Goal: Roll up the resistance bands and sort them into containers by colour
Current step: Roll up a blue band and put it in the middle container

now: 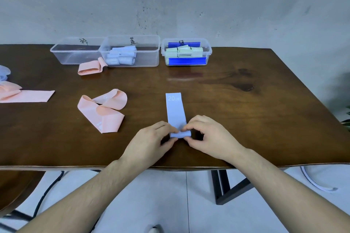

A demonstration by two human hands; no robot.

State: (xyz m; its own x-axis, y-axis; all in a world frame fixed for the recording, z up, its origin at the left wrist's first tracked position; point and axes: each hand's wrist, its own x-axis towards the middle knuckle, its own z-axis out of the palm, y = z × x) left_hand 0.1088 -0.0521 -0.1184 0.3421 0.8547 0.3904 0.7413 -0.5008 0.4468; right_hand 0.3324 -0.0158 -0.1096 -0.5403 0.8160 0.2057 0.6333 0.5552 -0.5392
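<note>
A pale blue band marked "20" lies flat on the brown table, running away from me. Its near end is curled into a small roll. My left hand pinches the roll's left side and my right hand pinches its right side. At the back stand three clear containers: the left one holds nothing I can see, the middle one holds rolled pale blue bands, and the right one holds rolled green bands. A loose pink band lies left of my hands.
A folded pink band leans against the middle container's front. More pink bands and a pale blue band lie at the far left edge. The table's near edge runs just below my wrists. A chair seat sits at lower left.
</note>
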